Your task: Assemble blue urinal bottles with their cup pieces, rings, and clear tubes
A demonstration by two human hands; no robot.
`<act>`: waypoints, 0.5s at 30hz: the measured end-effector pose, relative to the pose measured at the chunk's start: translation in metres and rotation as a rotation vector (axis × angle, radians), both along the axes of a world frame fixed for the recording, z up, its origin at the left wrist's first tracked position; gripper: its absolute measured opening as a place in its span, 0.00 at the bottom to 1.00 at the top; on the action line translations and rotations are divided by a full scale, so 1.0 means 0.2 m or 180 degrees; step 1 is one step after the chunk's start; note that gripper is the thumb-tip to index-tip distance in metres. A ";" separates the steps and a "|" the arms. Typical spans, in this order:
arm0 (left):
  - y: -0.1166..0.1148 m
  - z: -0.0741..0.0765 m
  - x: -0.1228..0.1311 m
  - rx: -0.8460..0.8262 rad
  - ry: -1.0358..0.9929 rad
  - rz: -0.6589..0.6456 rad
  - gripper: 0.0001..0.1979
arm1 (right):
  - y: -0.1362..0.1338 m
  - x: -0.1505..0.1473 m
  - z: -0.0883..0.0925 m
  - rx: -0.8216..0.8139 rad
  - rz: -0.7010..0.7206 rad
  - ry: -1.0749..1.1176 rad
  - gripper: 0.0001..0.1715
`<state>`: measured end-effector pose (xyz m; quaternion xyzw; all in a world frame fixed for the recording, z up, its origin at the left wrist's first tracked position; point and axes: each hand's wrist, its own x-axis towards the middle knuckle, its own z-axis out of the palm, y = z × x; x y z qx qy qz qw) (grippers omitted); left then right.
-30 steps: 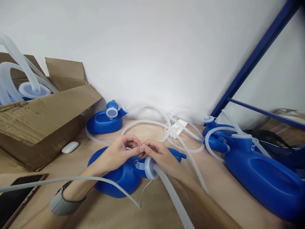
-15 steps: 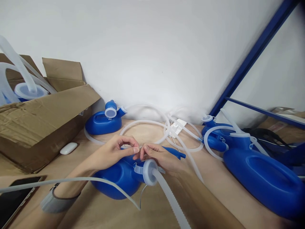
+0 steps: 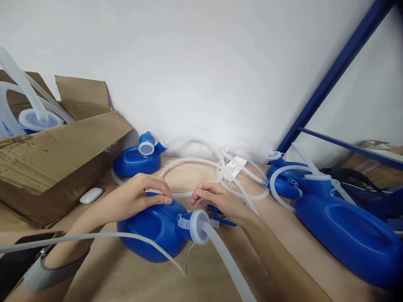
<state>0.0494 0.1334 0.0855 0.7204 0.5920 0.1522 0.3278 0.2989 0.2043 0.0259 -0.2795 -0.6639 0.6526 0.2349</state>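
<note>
A blue plastic jug point(image 3: 141, 228) lies on its side in front of me, its neck toward the right with a whitish cap point(image 3: 199, 227). From that cap a ribbed translucent hose point(image 3: 228, 262) runs down toward me. My left hand point(image 3: 146, 195) is over the jug's upper side, thumb and fingertips pinched close together. Just past the jug's neck, my right hand point(image 3: 218, 199) is held with fingers curled in against the thumb. Anything between either hand's fingertips is too small to make out. A blue pointed part point(image 3: 225, 219) shows below my right hand, partly hidden.
At left stands an open cardboard box point(image 3: 63, 155) with hoses and a capped jug inside. More blue jugs lie at the back point(image 3: 135, 163) and right point(image 3: 346, 235). Coiled clear tubing point(image 3: 189, 160), a white mouse point(image 3: 91, 195), a phone point(image 3: 19, 260) and a white cable point(image 3: 126, 236) are around.
My hands, which met fingertip to fingertip above the jug, have come apart, the left moving left and the right slightly right. The blue pointed part by my right hand sits lower.
</note>
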 end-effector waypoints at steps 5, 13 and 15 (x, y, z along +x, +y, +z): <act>-0.01 -0.02 -0.06 -0.0241 0.0645 -0.0088 0.30 | 0.04 0.12 0.06 0.0808 -0.0025 -0.0732 0.24; 0.03 -0.10 -0.14 -0.0025 0.0646 -0.0170 0.32 | -0.03 0.18 0.00 0.2317 0.0730 -0.3094 0.10; 0.03 -0.10 -0.15 0.0109 0.0572 -0.0249 0.32 | -0.05 0.14 -0.08 0.2578 0.0569 -0.3267 0.09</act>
